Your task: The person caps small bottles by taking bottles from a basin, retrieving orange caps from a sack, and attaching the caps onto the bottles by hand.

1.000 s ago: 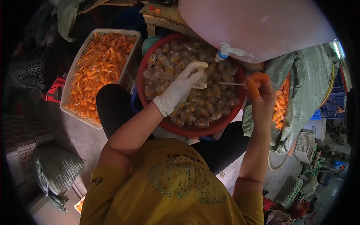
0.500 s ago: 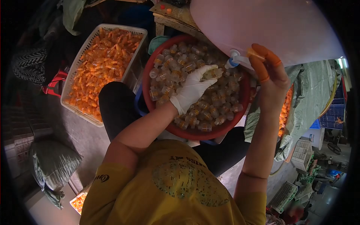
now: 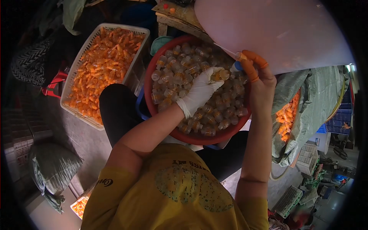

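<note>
My left hand [image 3: 203, 88], in a white glove, is closed on a small clear plastic bottle [image 3: 221, 76] with orange inside, above the red tub [image 3: 155, 111]. Similar small bottles [image 3: 216, 115] fill the tub. My right hand [image 3: 258, 71] wears orange covers on its fingertips and is closed in a pinch beside the left. At its fingertips is a small white-and-blue plastic piece [image 3: 236, 66], close to the bottle. A thin white stick [image 3: 225, 49] runs up and left from these fingertips. How these parts join is too small to tell.
A white crate [image 3: 66, 100] of orange pieces stands left of the tub. To the right, a grey-green sack [image 3: 306, 111] shows more orange pieces. A large pale, smooth surface [image 3: 268, 30] hangs over the tub's far right, beside a wooden bench [image 3: 178, 21].
My right hand has moved left and slightly down toward my left hand. The white-and-blue piece has tilted, and the thin stick now points up and left. My left hand has barely moved.
</note>
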A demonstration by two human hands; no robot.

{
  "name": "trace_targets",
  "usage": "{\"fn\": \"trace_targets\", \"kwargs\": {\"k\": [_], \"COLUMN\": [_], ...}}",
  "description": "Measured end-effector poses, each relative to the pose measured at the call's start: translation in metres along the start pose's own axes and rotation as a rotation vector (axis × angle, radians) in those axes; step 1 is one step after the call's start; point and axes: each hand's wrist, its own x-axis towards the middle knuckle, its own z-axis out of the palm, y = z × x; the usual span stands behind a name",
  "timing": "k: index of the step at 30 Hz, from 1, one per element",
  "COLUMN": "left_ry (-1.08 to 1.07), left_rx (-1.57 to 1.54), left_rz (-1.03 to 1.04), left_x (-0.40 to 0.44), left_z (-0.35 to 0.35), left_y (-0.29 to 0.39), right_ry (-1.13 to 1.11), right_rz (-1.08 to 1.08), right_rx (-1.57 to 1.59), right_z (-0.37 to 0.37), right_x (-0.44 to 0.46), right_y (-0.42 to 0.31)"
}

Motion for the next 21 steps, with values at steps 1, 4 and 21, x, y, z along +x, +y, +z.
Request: {"fn": "trace_targets", "kwargs": {"k": [1,4,21], "left_ry": [-0.005,-0.017,0.055], "left_rx": [-0.023,-0.039,0.311], "left_rz": [-0.001,-0.011,-0.21], "left_x": [-0.001,-0.002,-0.028], "left_z": [0.001,0.0,-0.018], "left_y": [0.002,0.004,0.019], "right_ry": [0.004,-0.01,-0.187], "right_rz": [0.004,0.084,-0.379], "right_rx": [-0.01,0.083,-0.781], "right_z": [0.001,-0.001,-0.051], "right_x": [-0.001,0.0,-0.045], "right_y": [0.001,-0.001,0.019]}}
